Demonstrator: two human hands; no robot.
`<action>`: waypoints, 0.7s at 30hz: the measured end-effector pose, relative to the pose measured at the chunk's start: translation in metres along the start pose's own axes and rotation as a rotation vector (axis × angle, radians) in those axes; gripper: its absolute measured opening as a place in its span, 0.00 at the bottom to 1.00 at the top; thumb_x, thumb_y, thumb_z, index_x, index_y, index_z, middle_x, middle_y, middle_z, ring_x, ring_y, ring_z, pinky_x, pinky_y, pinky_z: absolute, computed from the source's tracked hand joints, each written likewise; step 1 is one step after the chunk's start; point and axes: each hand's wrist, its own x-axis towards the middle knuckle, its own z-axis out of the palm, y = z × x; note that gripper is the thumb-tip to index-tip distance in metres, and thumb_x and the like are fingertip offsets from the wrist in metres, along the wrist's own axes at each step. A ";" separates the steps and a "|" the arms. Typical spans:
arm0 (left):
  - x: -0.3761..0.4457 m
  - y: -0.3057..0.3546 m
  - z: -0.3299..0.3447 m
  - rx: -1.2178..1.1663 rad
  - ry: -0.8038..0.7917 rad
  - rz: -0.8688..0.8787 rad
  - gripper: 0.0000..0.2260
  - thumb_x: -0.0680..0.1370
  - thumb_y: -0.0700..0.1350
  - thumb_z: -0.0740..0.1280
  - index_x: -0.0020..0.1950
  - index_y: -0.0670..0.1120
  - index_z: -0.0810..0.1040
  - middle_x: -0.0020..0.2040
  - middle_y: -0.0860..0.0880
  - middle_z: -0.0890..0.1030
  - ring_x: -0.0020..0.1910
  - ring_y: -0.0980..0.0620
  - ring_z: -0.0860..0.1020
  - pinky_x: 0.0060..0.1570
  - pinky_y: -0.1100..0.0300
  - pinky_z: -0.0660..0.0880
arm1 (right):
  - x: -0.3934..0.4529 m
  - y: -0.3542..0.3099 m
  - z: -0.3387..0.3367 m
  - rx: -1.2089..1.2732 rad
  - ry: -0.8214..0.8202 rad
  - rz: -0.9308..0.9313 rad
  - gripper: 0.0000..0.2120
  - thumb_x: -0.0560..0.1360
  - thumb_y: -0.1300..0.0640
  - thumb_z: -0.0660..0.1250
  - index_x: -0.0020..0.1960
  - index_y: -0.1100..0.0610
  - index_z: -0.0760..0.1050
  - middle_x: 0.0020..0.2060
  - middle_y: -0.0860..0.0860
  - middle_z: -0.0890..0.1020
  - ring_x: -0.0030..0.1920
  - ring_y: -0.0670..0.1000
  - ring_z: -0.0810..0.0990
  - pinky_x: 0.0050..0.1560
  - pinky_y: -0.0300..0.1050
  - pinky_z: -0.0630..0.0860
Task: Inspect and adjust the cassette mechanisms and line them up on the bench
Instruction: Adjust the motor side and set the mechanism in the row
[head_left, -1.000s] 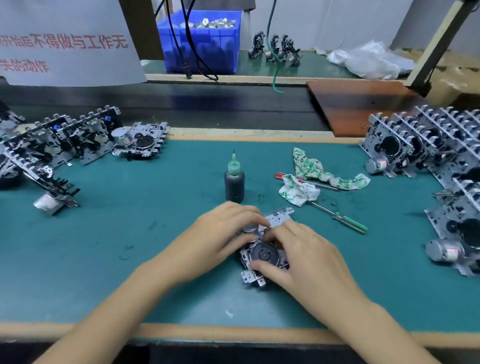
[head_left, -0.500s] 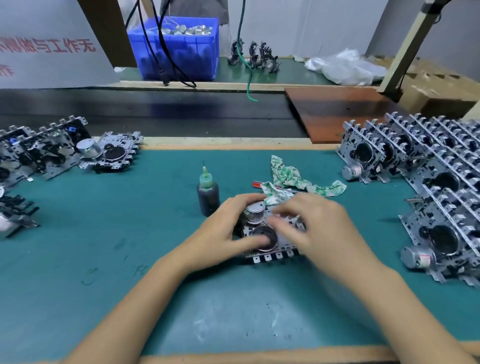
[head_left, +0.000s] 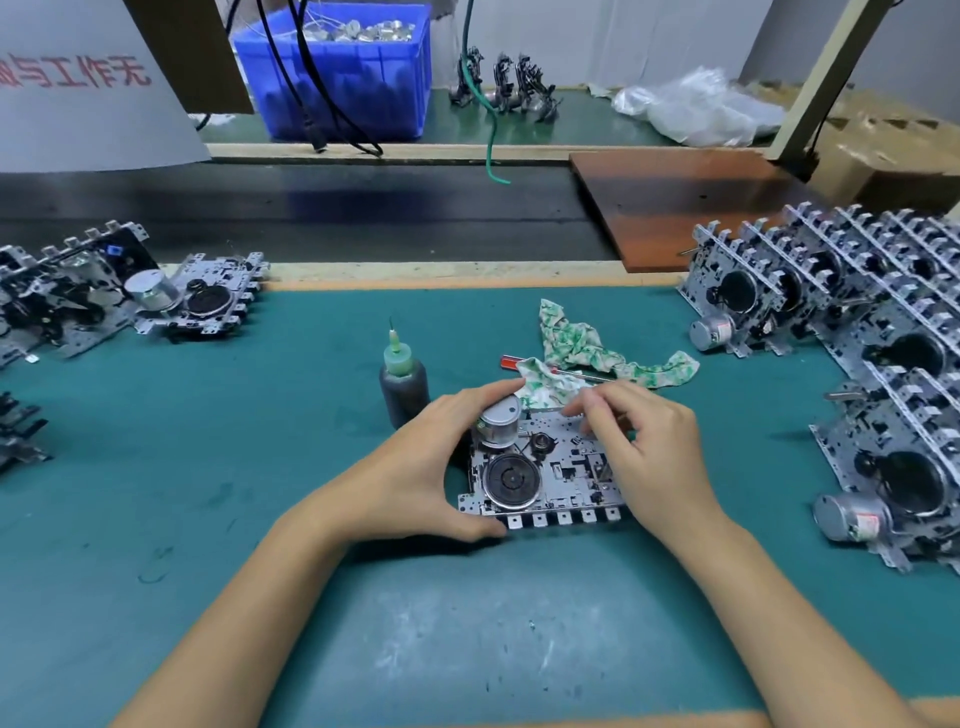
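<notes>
Head: bottle (head_left: 404, 387) behind left hand (head_left: 415, 467).

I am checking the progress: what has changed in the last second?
The metal cassette mechanism was turned from slanted to square with the bench edge. The left hand still grips its left end; the right hand shifted to its far right edge. The dark dropper bottle and patterned cloth stayed.

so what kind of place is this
Most likely a small electronics assembly or repair line. Rows of identical cassette mechanisms stand on a green bench mat, a blue parts bin sits behind, and both hands work on one mechanism beside an oil bottle.
</notes>
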 end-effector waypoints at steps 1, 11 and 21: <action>0.000 0.000 0.000 -0.006 -0.004 -0.001 0.45 0.65 0.49 0.79 0.70 0.67 0.53 0.70 0.71 0.58 0.69 0.67 0.61 0.64 0.76 0.55 | 0.000 0.000 0.000 0.004 -0.005 0.002 0.14 0.77 0.53 0.60 0.39 0.55 0.81 0.33 0.45 0.80 0.36 0.46 0.78 0.40 0.49 0.74; 0.005 0.012 0.012 0.104 0.080 -0.014 0.45 0.61 0.51 0.75 0.72 0.64 0.52 0.67 0.55 0.68 0.68 0.59 0.65 0.68 0.60 0.63 | -0.001 -0.003 -0.004 -0.019 -0.009 0.007 0.13 0.77 0.53 0.60 0.40 0.55 0.81 0.34 0.44 0.80 0.36 0.46 0.78 0.40 0.50 0.75; 0.004 0.001 0.007 0.025 0.011 -0.001 0.52 0.62 0.56 0.80 0.73 0.70 0.47 0.73 0.63 0.59 0.72 0.64 0.58 0.69 0.69 0.56 | -0.001 -0.001 -0.005 -0.021 -0.011 0.004 0.13 0.77 0.53 0.60 0.41 0.55 0.81 0.34 0.44 0.80 0.37 0.46 0.79 0.40 0.51 0.76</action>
